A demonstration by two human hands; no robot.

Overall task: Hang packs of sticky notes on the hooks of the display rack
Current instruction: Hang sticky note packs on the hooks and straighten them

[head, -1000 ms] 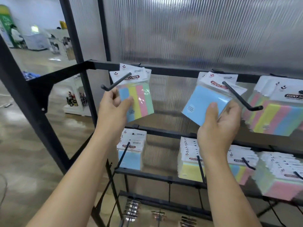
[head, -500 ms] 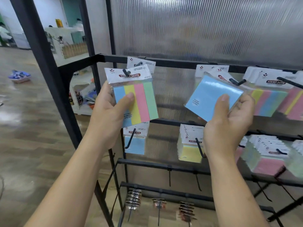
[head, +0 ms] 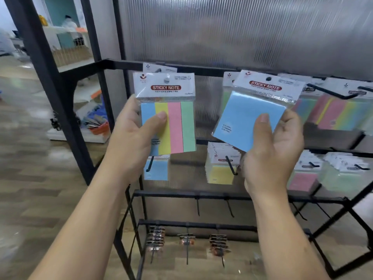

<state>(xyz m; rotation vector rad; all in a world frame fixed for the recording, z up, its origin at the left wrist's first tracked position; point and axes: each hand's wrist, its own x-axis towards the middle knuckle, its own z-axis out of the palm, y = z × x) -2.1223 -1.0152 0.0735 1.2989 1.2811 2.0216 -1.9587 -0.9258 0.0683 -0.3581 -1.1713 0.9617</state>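
We see the left grip [head: 133,138], a bare hand, holding a striped pack of sticky notes [head: 175,122] in front of the display rack [head: 205,70], at the left end of the rack's top bar. The thumb [head: 159,118] presses on the front of the pack and the other fingers are behind it. The pack stands upright, and its white header is level with the top bar.

The right grip [head: 272,156] holds a blue pack [head: 242,118] in the same way, with its thumb [head: 262,122] on the front. This pack is tilted and is near the middle of the top bar. We cannot tell whether a hook passes through the hole of either pack.

At the right end of the top bar, multicolour packs [head: 339,114] hang on a black hook [head: 331,93]. On the rack's second bar hang a light blue pack [head: 156,170], yellow packs [head: 220,173] and pink packs [head: 301,181]. The lower bars of the rack carry bare hooks [head: 230,208].
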